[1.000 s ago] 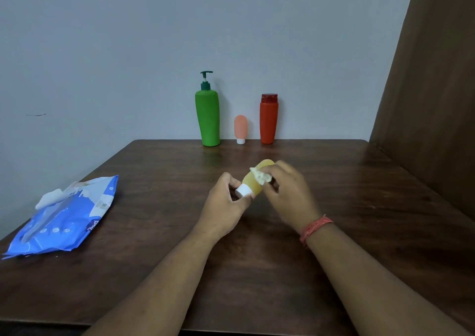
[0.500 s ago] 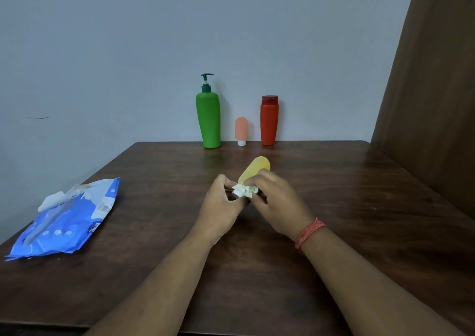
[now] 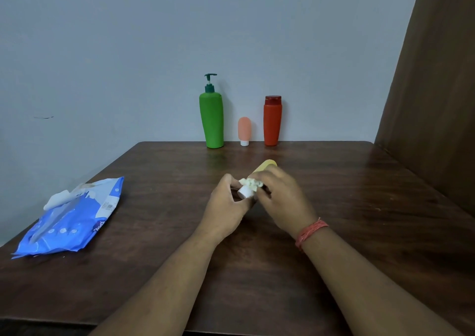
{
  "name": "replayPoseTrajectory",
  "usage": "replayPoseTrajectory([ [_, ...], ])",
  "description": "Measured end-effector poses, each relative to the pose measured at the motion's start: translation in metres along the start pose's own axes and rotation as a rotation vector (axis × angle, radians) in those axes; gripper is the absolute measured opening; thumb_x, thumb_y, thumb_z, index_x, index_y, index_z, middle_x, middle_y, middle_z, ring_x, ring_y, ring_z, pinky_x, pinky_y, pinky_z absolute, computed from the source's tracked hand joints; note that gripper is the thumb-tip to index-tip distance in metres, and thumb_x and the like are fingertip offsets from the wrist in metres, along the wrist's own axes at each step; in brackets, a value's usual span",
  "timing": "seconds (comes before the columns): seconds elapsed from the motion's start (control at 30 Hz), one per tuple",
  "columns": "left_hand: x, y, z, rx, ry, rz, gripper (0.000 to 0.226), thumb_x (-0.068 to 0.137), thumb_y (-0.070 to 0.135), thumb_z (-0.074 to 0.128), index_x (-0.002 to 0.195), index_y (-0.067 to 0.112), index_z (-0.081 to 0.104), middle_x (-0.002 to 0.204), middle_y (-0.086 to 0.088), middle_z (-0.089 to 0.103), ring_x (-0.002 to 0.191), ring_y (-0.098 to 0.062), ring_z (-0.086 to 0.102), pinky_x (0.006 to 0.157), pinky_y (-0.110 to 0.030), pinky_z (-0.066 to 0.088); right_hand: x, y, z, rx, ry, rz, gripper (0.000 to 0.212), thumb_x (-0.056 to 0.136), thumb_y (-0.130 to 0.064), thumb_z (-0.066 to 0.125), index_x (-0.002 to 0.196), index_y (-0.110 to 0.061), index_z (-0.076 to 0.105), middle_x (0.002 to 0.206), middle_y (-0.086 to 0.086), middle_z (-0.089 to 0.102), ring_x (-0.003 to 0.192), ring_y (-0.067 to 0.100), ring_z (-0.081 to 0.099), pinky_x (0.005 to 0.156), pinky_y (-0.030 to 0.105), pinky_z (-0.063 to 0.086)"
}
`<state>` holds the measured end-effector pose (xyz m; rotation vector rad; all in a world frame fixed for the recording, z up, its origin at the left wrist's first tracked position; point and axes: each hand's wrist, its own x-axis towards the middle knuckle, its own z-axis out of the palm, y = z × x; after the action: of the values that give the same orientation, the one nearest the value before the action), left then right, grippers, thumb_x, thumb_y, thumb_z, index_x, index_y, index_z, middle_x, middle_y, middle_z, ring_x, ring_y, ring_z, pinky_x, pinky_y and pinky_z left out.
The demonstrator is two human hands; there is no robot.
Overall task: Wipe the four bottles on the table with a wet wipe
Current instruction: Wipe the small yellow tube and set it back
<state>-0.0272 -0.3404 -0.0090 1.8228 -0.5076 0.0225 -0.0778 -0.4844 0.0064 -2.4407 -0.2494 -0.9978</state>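
Note:
A small yellow bottle (image 3: pixel 267 165) with a white cap lies tilted between my hands over the middle of the table. My left hand (image 3: pixel 227 208) grips its cap end. My right hand (image 3: pixel 281 202) pinches a crumpled white wet wipe (image 3: pixel 250 182) against the bottle just above the cap and covers most of its body. Against the back wall stand a green pump bottle (image 3: pixel 211 119), a small peach bottle (image 3: pixel 244 130) on its white cap, and a red bottle (image 3: pixel 272 122).
A blue wet wipe pack (image 3: pixel 74 220) lies near the left edge of the dark wooden table (image 3: pixel 359 207), with a white wipe sticking out of its top. A brown wooden panel (image 3: pixel 437 104) rises along the right side.
The wipe in my right hand slid from the bottle's body down toward the cap. My right hand now covers more of the yellow bottle. My left hand kept its grip.

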Motion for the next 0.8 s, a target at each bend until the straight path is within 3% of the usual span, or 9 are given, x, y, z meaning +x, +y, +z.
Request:
replayPoseTrajectory([
  [0.1,0.0,0.0,0.001,-0.009,-0.026,-0.017,0.03,0.081,0.023,0.082,0.096,0.021,0.057,0.101,0.001,0.069,0.091,-0.018,0.066,0.078,-0.038,0.054,0.004,0.014,-0.01,0.026,0.211,0.16,0.023,0.088,-0.001,0.059,0.103,-0.014,0.07,0.098,-0.005,0.056,0.086,0.007,0.052,0.074,0.022,0.044],
  [0.2,-0.001,0.0,0.002,-0.007,-0.08,-0.012,0.032,0.079,0.024,0.083,0.097,0.025,0.056,0.107,0.006,0.067,0.099,-0.015,0.066,0.087,-0.043,0.058,0.002,0.03,-0.021,-0.036,0.277,0.284,0.018,0.09,-0.004,0.06,0.102,-0.014,0.067,0.094,-0.009,0.053,0.084,0.012,0.054,0.07,0.024,0.04],
  [0.3,-0.001,0.0,0.002,-0.08,-0.079,-0.021,0.034,0.074,0.027,0.082,0.095,0.026,0.055,0.107,0.001,0.068,0.101,-0.021,0.067,0.091,-0.049,0.057,0.0,0.028,-0.021,-0.046,0.26,0.268,0.016,0.09,-0.005,0.061,0.103,-0.014,0.067,0.094,-0.008,0.055,0.083,0.011,0.053,0.069,0.018,0.038],
  [0.37,-0.001,0.0,-0.001,-0.139,-0.054,-0.043,0.036,0.068,0.037,0.082,0.091,0.03,0.055,0.105,-0.005,0.07,0.101,-0.028,0.068,0.094,-0.052,0.054,-0.002,0.021,-0.014,-0.016,0.181,0.156,0.015,0.089,-0.004,0.063,0.101,-0.012,0.067,0.093,-0.008,0.055,0.08,0.004,0.049,0.068,0.007,0.033],
  [0.43,-0.001,-0.001,-0.003,-0.172,-0.047,-0.058,0.037,0.06,0.048,0.08,0.084,0.035,0.055,0.105,-0.007,0.071,0.1,-0.029,0.07,0.097,-0.055,0.052,-0.003,0.015,-0.007,-0.008,0.081,0.085,0.015,0.088,-0.004,0.065,0.1,-0.013,0.067,0.091,-0.01,0.053,0.078,0.002,0.047,0.067,0.005,0.035],
  [0.53,0.0,-0.003,-0.003,-0.16,-0.099,-0.05,0.035,0.062,0.045,0.08,0.083,0.035,0.054,0.106,-0.007,0.071,0.096,-0.027,0.072,0.099,-0.058,0.05,0.001,0.019,-0.009,-0.027,0.176,0.158,0.016,0.087,-0.004,0.064,0.101,-0.013,0.067,0.094,-0.004,0.058,0.081,0.008,0.053,0.066,0.009,0.036],
  [0.63,-0.002,-0.002,0.001,-0.146,-0.18,-0.026,0.036,0.07,0.034,0.082,0.09,0.03,0.053,0.111,-0.006,0.068,0.093,-0.025,0.072,0.098,-0.058,0.051,0.003,0.027,-0.021,-0.054,0.319,0.32,0.017,0.089,-0.005,0.063,0.103,-0.013,0.067,0.097,0.0,0.061,0.085,0.017,0.057,0.068,0.027,0.047],
  [0.7,-0.001,-0.003,0.002,-0.145,-0.178,-0.023,0.034,0.071,0.03,0.081,0.091,0.03,0.053,0.111,-0.005,0.068,0.094,-0.025,0.072,0.097,-0.058,0.052,0.001,0.03,-0.024,-0.065,0.312,0.311,0.018,0.089,-0.006,0.062,0.104,-0.013,0.067,0.096,-0.001,0.061,0.084,0.016,0.057,0.068,0.032,0.049],
  [0.8,-0.001,-0.003,0.001,-0.152,-0.135,-0.031,0.031,0.074,0.026,0.079,0.09,0.028,0.053,0.109,-0.007,0.067,0.094,-0.027,0.071,0.096,-0.06,0.051,-0.001,0.024,-0.018,-0.02,0.206,0.156,0.019,0.088,-0.002,0.063,0.103,-0.013,0.069,0.093,-0.006,0.056,0.08,0.005,0.05,0.068,0.014,0.038],
])
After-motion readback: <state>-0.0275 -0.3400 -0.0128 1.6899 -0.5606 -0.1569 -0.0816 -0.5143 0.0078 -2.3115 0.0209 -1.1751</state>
